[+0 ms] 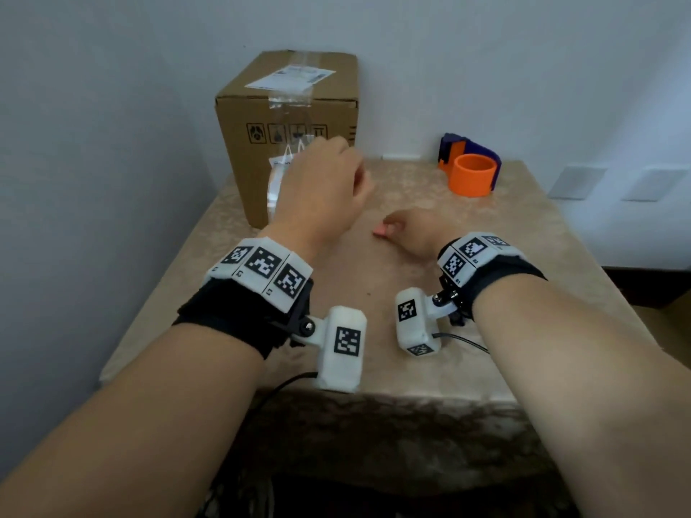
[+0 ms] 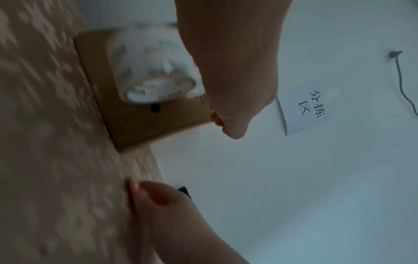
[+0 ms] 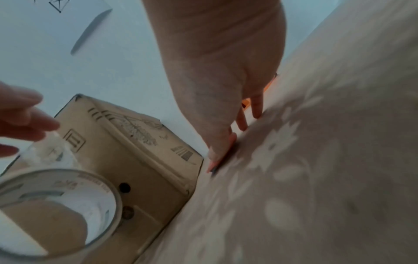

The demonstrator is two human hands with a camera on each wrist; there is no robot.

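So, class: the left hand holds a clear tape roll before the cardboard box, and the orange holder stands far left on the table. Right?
No: the head view shows the orange holder far right on the table. The left hand does hold the clear tape roll before the cardboard box.

head: overhead, downward | wrists: low, close | shared: tape roll (image 1: 273, 188), cardboard box (image 1: 288, 117)
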